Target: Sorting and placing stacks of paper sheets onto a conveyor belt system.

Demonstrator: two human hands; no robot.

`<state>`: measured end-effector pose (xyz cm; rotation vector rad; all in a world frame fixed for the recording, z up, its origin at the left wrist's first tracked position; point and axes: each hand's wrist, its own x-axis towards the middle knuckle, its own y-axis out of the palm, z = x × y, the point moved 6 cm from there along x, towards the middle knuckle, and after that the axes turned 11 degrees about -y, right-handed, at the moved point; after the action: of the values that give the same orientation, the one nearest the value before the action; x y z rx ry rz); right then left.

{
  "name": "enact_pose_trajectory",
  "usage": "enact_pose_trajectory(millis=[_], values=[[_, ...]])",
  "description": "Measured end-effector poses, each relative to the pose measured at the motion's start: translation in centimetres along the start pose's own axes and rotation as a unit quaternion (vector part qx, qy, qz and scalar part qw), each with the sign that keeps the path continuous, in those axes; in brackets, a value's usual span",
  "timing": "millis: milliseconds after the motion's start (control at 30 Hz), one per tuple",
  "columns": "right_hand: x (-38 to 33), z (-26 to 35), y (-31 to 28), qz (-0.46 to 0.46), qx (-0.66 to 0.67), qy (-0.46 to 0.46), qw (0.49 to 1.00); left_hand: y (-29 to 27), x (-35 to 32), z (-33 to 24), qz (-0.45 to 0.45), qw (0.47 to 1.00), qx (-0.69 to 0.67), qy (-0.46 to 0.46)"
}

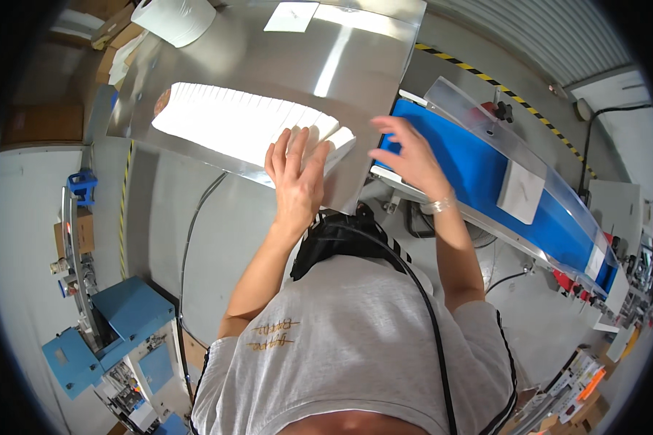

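A long row of white folded pieces, standing tightly side by side, runs across the shiny metal table; whether they are paper or cloth I cannot tell. My left hand rests on the right part of this row with its fingers stretched out and slightly apart. At the row's right end, one white piece leans a little away from the others. My right hand hovers at the near end of the blue conveyor belt, empty, thumb and fingers spread. Farther along the belt lies a flat white piece.
Clear plastic guarding lines the belt's far side. A white sheet and a large white roll are at the table's back. Another pale piece lies down the belt. A black cable trails across the floor; blue-covered machinery stands lower left.
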<state>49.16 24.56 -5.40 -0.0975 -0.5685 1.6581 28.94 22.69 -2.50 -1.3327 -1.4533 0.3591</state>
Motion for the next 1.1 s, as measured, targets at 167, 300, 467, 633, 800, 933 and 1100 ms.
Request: enact_pose_trajectory(millis=[167,300,467,633,800,933,1100], values=[[2.4,0.0,2.9,0.097,0.029,-0.089,0.991,-1.3,0.9,-1.1,0.022,1.0,0.02,-0.007],[-0.9,-4.4,1.3,0.036,0.19,0.118,0.974,-1.1,1.5,0.6,0.018,0.998,-0.003,-0.065],[-7.7,-9.3,-8.8,-0.216,-0.06,0.189,0.956,-0.8,1.5,1.4,0.002,0.998,-0.005,-0.057],[-10.4,-5.6,-12.2,-0.204,-0.665,0.216,0.685,-0.6,1.0,1.7,-0.015,0.999,-0.008,-0.043],[-1.9,-0.4,-4.9,-0.088,-0.17,0.021,0.981,-0.4,0.8,1.7,-0.016,1.0,-0.017,-0.015],[2.6,1.2,2.2,0.072,0.026,-0.075,0.994,-0.6,0.9,1.4,0.008,1.0,0.001,-0.003],[2.6,-0.2,3.2,0.098,0.055,-0.049,0.992,-1.9,2.1,0.8,0.05,0.998,-0.009,-0.039]])
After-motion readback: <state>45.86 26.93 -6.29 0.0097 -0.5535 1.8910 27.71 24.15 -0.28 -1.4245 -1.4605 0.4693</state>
